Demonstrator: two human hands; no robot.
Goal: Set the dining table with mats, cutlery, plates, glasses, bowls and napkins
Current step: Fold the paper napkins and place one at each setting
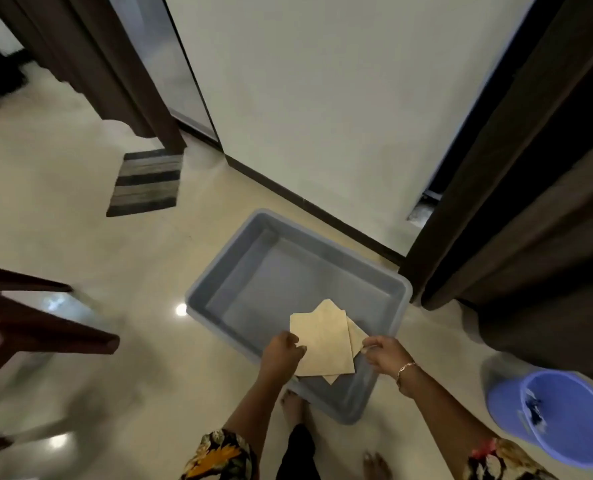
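Left hand point(283, 355), right hand point(387, 353) pinch mats point(323, 342) over grey tub point(288, 271); blue bucket point(565, 417) nearby

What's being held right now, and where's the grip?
Beige sheets: left hand grips their left edge, right hand pinches the right corner, over the grey tub.

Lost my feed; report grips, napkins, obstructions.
Left grip holds front beige sheet; right grip pinches rear beige sheet. Both above grey tub. Blue bucket stands apart, right.

Beige mats point(323, 341) in both hands above grey tub point(385, 282)
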